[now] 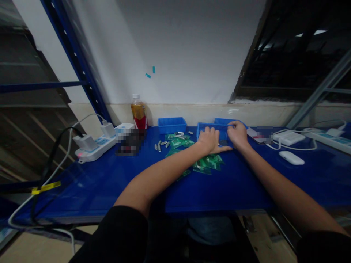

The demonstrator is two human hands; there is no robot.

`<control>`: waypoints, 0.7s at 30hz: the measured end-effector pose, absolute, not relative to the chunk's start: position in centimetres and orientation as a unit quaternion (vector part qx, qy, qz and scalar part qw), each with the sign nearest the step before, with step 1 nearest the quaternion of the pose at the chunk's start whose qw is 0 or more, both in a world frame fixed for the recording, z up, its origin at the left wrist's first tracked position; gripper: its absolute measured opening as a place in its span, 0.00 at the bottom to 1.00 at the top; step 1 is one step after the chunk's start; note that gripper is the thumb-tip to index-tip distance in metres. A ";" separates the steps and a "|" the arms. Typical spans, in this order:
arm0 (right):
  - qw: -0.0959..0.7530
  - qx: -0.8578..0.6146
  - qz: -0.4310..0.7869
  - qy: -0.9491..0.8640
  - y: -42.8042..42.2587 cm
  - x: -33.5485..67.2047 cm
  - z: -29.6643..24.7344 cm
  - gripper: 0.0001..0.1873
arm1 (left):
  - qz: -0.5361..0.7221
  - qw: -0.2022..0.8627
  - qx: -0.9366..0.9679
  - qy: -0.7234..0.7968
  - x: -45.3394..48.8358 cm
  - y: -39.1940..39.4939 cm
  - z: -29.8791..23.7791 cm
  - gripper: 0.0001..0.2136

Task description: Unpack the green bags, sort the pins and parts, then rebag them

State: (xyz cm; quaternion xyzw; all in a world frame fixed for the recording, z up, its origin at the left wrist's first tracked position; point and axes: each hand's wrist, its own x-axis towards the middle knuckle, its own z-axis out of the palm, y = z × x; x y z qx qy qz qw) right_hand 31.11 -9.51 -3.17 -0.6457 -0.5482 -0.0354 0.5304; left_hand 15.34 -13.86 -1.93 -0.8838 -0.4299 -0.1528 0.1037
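Between the two hands, in the head view, a blue rectangular plastic bin [222, 133] is sitting before a similar blue plastic bin [223, 121], its right end seemingly pinched by the closed fingers of the bare right hand [238, 135]. Left of that pinch, the bare left hand [208, 140] is reaching over the front, thumb spread from bent fingers, whether holding anything I cannot tell. Since flat green plastic packets [208, 162] are lying just nearer than the grip, and silvery metal cylinders [159, 146] farther left, steady right-hand pressure probably suits best.
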 end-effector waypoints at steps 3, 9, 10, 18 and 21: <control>0.533 -0.644 -0.039 -0.547 -9.6 31.1 -3.2 0.09 | -0.168 0.111 -0.885 -0.419 15.1 -13.8 -2.4 0.38; 0.540 -0.637 -0.047 -0.549 -9.9 31.0 -3.1 0.09 | -0.193 0.131 -0.891 -0.389 15.1 -13.5 -3.4 0.35; 0.541 -0.634 -0.049 -0.550 -9.9 30.9 -3.1 0.08 | -0.199 0.135 -0.891 -0.386 15.1 -13.4 -3.4 0.35; 0.574 -0.606 -0.085 -0.544 -10.7 30.2 -2.1 0.08 | -0.291 0.087 -0.908 -0.290 12.0 -14.3 -0.6 0.21; 0.583 -0.598 -0.094 -0.542 -11.2 29.8 -1.7 0.07 | -0.406 0.045 -0.856 -0.318 9.9 -14.6 0.3 0.17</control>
